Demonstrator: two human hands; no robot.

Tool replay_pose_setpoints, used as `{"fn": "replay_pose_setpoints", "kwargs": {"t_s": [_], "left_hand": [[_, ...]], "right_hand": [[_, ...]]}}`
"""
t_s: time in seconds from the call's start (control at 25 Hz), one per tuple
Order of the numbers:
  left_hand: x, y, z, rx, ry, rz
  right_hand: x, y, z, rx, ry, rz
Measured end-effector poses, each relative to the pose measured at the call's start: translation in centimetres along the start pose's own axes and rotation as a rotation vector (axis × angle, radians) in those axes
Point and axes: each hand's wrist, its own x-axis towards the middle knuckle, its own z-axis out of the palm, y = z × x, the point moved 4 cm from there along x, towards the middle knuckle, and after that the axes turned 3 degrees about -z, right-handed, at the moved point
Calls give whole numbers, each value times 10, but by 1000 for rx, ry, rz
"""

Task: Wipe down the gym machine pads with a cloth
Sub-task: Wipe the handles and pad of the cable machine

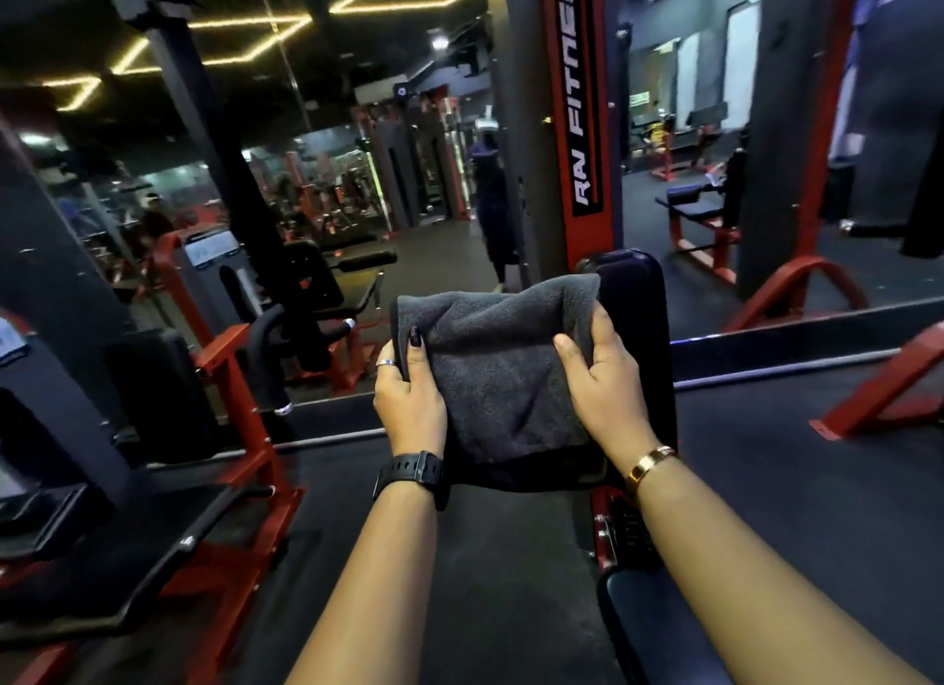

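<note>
Right now I have both hands closed on the grey cloth [493, 373], held up in front of me: my left hand [408, 398] pinches its left edge, thumb on the front face, and my right hand [605, 378] grips the right side near the top corner. The cloth hangs folded and slack between them, spread roughly flat and facing me.

What matters for the wipe is the dark upright pad [636, 327], which sits directly behind the cloth and a little to the right. Its long axis runs up and down, leaning away from me toward the red machine column [572, 122]. My right hand is plainly the nearer one; it overlaps the pad's face, though I can't tell whether cloth and pad are touching yet. A second pad, the seat [659, 628], lies low at my right forearm.

I judge the next stroke should press forward and run along that vertical axis, led by the right hand.
</note>
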Motion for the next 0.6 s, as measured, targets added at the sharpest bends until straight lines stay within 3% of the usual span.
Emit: {"fn": "replay_pose_setpoints", "kwargs": {"t_s": [0.24,0.6], "left_hand": [[33,-47,55,-41,-203,-78],[103,-74,192,-43,-409,-117]], "right_hand": [[19,53,18,-103,85,106],[121,134,19,-189,245,227]]}}
